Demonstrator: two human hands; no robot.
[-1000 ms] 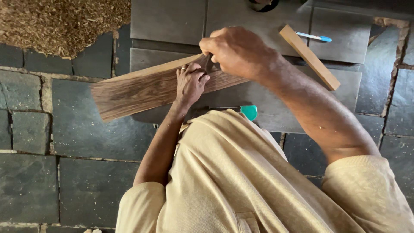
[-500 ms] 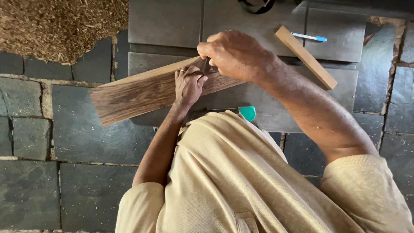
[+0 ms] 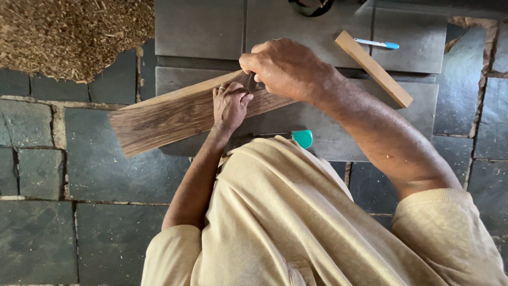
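A long dark-grained wooden plank (image 3: 159, 119) lies slanted across the front of a grey metal table (image 3: 201, 26), its left end sticking out over the floor. My left hand (image 3: 230, 103) presses down on the plank's middle with bent fingers. My right hand (image 3: 286, 69) is just above and to the right of it, closed around a small dark tool (image 3: 248, 82) whose tip meets the plank by my left fingers. What kind of tool it is cannot be made out.
A light wooden strip (image 3: 373, 68) lies diagonally on the table at right, with a blue pen (image 3: 377, 43) beyond it. A teal-handled tool (image 3: 302, 137) sits at the table's near edge. A sawdust heap (image 3: 69, 32) covers the stone-tile floor (image 3: 63, 212) at top left.
Both hands stay at the same spot on the plank. Only the view has drifted slightly.
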